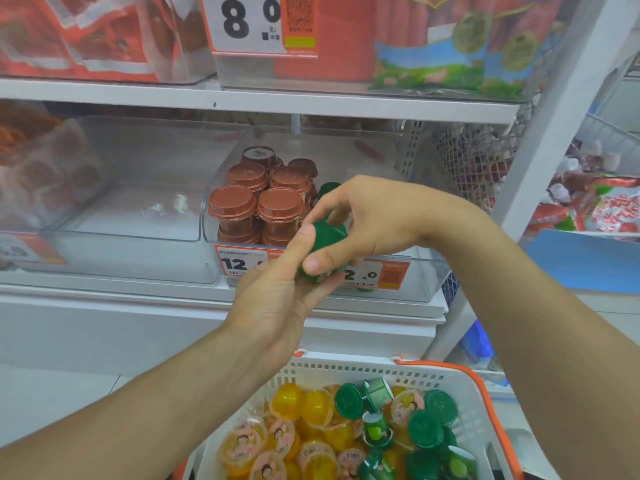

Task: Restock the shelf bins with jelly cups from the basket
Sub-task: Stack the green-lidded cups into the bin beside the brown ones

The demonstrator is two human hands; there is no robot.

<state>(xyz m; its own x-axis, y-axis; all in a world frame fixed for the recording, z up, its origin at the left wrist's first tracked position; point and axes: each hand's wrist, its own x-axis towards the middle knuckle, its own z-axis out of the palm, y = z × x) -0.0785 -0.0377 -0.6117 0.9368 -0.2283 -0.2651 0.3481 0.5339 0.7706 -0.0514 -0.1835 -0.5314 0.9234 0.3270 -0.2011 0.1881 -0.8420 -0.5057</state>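
I held a green jelly cup (323,242) between both hands, left hand (277,299) cradling beneath, right hand (367,220) fingers (317,261) pinching its lid. The bin (420,271) with brown cups (263,202) lay just beyond, its right side open.

I saw only my two forearms and hands in the head view. My left hand (277,299) and my right hand (367,220) were both bare, with no gloves on them. I could make out no rings on the fingers and no watch or band at either wrist. No sleeves showed: both forearms were uncovered right to the edge of the picture. My nails were short and plain, without polish.
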